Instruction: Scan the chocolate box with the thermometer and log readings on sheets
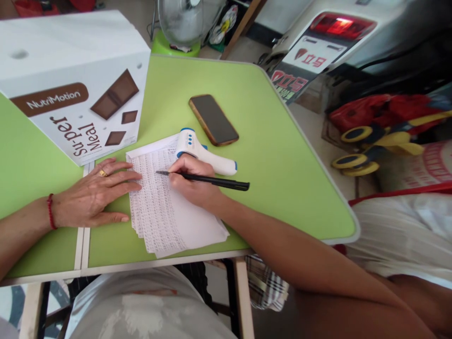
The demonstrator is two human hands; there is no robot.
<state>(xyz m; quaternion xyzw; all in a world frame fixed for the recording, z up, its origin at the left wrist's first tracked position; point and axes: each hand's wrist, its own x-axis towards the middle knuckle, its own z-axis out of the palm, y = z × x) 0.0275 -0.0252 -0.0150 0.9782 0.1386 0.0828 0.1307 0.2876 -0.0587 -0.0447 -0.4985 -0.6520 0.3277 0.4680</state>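
Note:
Black pen (215, 181) in grip, my right hand (193, 181) rests on a stack of paper sheets (158, 207). The pen's tip touches or hovers just over the top sheet; which one I cannot tell. Rows of small handwriting cover much of that sheet, while its lower right part is blank. My left hand (106, 190) lies flat with fingers spread, its fingertips on the sheets' left edge. A white and blue infrared thermometer (219, 164) lies across the upper right of the papers, just beyond my right hand.
A large white NutriMotion box (70, 52) stands at the left of the green folding table (282, 188). A smartphone (214, 120) lies farther back. Beyond the table are a fan (181, 23) and a scooter's rear (339, 28). Someone's light clothing (399, 235) shows at the right.

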